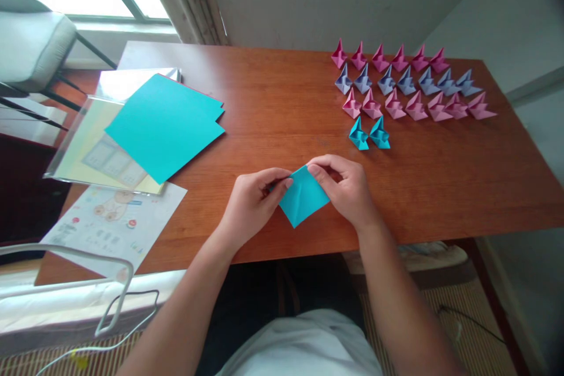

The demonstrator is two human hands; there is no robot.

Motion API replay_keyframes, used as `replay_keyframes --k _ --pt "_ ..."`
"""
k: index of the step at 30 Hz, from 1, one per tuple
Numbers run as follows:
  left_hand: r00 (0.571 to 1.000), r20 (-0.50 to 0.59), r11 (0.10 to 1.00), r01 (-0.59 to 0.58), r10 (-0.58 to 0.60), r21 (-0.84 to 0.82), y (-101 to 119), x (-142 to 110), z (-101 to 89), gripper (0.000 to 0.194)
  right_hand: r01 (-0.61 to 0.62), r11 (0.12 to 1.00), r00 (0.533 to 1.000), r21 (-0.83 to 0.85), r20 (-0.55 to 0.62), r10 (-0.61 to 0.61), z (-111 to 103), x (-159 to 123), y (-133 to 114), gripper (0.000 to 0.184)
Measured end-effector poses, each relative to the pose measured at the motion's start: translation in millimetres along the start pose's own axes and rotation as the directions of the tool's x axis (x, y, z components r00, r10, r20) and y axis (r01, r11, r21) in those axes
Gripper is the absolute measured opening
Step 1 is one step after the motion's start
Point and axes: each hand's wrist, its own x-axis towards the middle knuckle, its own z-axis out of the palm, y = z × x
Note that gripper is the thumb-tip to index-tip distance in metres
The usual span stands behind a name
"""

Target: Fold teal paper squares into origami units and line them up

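Observation:
A folded square of turquoise origami paper (303, 198) is held just over the front part of the table, one corner toward me, with a crease running down it. My left hand (258, 200) pinches its left side between thumb and fingers. At its top corner, my right hand (343, 187) grips the paper with thumb and index finger. Beyond my hands stand two finished-looking turquoise folded paper figures (369, 133). Behind those are rows of similar figures in light pink (416, 107), lavender (405, 81) and dark pink (399, 59).
Turquoise paper sheets (165, 123) lie at the left on a clear plastic packet (73, 147). A printed sheet with drawings (118, 226) sits nearer me. The wooden table (273, 100) meets a wall behind. A chair (35, 41) stands at far left, and a white cable (101, 348) hangs below.

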Motion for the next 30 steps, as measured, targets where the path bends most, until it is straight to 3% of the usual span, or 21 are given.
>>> replay_keyframes --k 4,7,15,24,30 --pt "0.984 -0.165 0.994 0.045 -0.06 -0.095 0.5 2.2 -2.3 0.021 -0.05 0.994 0.999 0.102 -0.006 0.051 -2.0 -2.8 3.6 0.022" --pt "0.969 -0.224 0.987 0.072 -0.104 -0.144 2.1 3.6 -4.6 0.023 -0.004 0.995 1.0 0.096 -0.003 0.004 -3.7 -4.4 3.9 0.022" --pt "0.957 -0.231 0.965 0.122 -0.177 -0.234 2.9 4.1 -5.5 0.031 0.115 0.993 0.993 -0.005 0.027 -0.115 -4.0 -2.1 1.1 0.03" --pt "0.954 -0.227 0.951 0.129 -0.196 -0.282 1.1 3.5 -7.0 0.031 0.106 0.994 0.994 0.026 0.018 -0.106 -3.6 -3.3 1.2 0.026" --pt "0.953 -0.236 0.95 0.12 -0.192 -0.29 1.6 3.5 -5.7 0.033 0.189 0.977 0.982 -0.101 0.025 -0.187 -2.4 -0.8 2.5 0.031"
